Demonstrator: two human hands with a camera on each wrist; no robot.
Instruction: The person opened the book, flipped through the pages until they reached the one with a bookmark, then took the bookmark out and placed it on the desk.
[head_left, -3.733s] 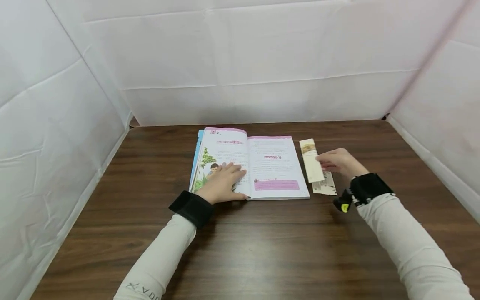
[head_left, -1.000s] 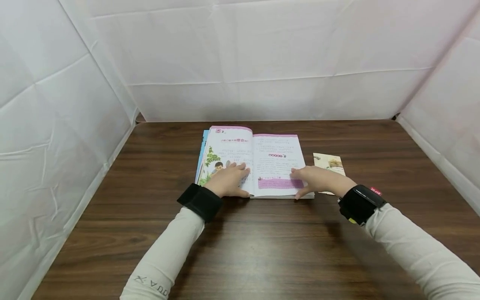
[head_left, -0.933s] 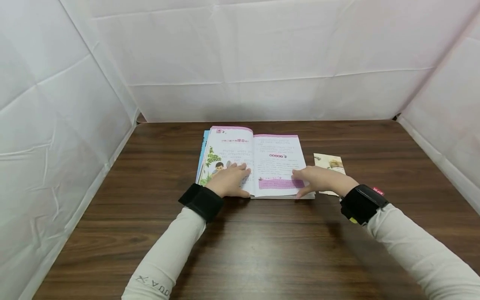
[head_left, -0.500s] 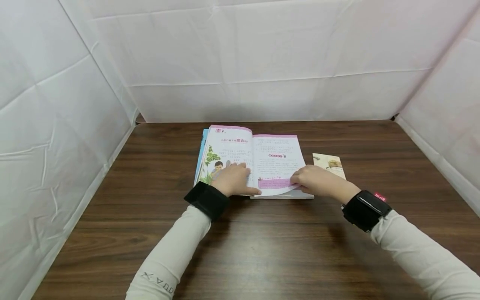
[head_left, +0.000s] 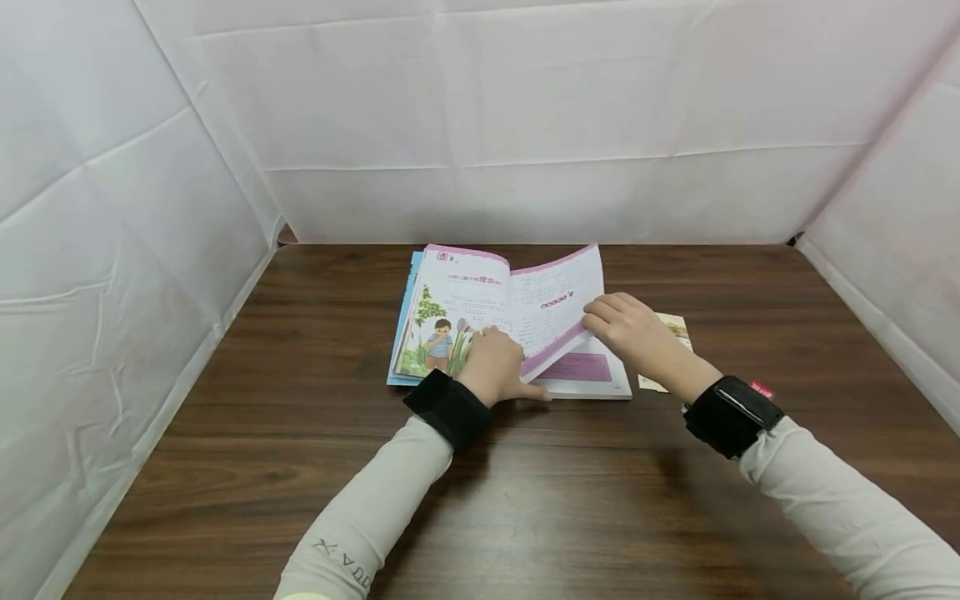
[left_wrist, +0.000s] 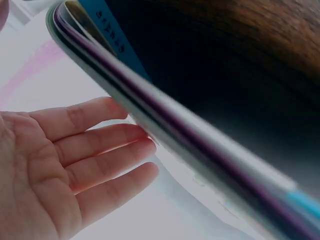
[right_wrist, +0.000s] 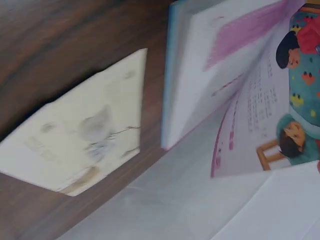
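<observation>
Lifting a right-hand page (head_left: 558, 304) of the open book (head_left: 450, 321), the right hand (head_left: 633, 333) pinches that page by its outer edge, so the sheet stands raised and bowed above the pages beneath. The left hand (head_left: 498, 371) lies flat with fingers (left_wrist: 100, 145) straight and relaxed, grasping nothing, resting on the book's lower middle near the spine. The book sits at the centre of the brown table (head_left: 525, 492), with a pale bookmark card (head_left: 671, 333) lying just beside its right edge, partly hidden by the right hand.
</observation>
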